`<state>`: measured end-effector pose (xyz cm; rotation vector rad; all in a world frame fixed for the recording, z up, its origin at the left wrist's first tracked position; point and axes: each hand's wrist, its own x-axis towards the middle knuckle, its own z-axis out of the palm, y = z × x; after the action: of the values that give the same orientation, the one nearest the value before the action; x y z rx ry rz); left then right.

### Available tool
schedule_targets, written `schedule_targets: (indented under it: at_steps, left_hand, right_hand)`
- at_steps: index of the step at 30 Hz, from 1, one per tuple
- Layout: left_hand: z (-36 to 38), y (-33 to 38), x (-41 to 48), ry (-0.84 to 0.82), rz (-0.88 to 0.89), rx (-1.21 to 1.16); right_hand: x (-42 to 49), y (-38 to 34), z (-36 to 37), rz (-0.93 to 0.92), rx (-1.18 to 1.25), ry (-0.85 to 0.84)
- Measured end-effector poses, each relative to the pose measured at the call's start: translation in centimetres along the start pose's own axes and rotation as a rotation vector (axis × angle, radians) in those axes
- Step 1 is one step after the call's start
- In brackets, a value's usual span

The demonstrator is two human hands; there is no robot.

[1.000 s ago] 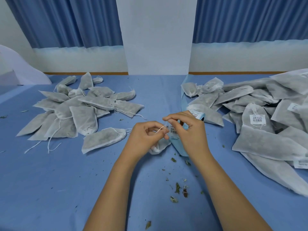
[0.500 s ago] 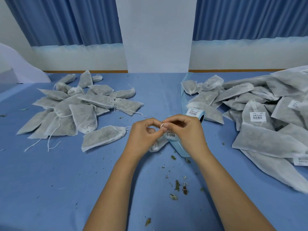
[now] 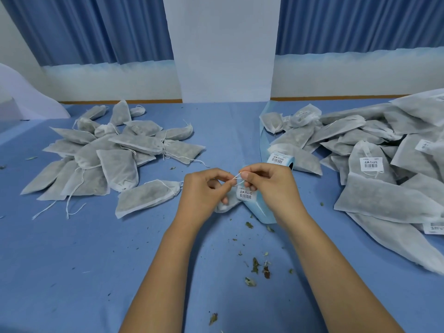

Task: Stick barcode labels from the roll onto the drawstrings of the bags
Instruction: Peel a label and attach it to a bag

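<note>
Both our left hand (image 3: pixel 204 188) and right hand (image 3: pixel 269 183) pinched the thin white drawstring (image 3: pixel 236 177) of a bag (image 3: pixel 227 204) just on the near side of the label roll (image 3: pixel 280 160), where a barcode label (image 3: pixel 245 194) also showed. We judged that the sticky label could crease or close crooked if the slack string slipped from either pinch.

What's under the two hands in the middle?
Under the left hand and right hand peek a white mesh bag, a white barcode label and pale blue backing strip. Both pinch its white drawstring. The rest of the bag is covered.
</note>
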<state>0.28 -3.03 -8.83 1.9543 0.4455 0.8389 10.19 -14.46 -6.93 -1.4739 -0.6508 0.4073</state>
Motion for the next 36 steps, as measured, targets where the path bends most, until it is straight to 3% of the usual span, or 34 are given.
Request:
schedule_targets:
  at_steps: [5, 7, 17, 24, 28, 31, 36]
  left_hand:
    - [0.1, 0.4, -0.2, 0.118, 0.221, 0.009]
    - [0.0, 0.5, -0.2, 0.156, 0.23, -0.025]
    - [-0.1, 0.8, -0.4, 0.12, 0.001, -0.154]
    - [-0.4, 1.7, -0.2, -0.076, -0.187, -0.371]
    - [-0.6, 1.8, -0.2, -0.056, -0.292, -0.389]
    - [-0.6, 1.7, -0.1, -0.076, -0.306, -0.401]
    - [-0.7, 1.5, -0.2, -0.12, -0.278, -0.383]
  right_hand:
    - [-0.2, 0.1, 0.1, -0.059, -0.055, 0.012]
    - [-0.3, 0.1, 0.4, -0.071, -0.077, -0.011]
    - [-0.7, -0.3, 1.0, -0.281, -0.329, -0.016]
    - [-0.5, -0.3, 0.6, -0.395, -0.415, 0.032]
    - [-0.8, -0.6, 0.6, -0.535, -0.451, 0.075]
    - [-0.9, -0.8, 0.6, -0.697, -0.542, 0.073]
    - [-0.7, -0.4, 0.6, -0.756, -0.637, 0.147]
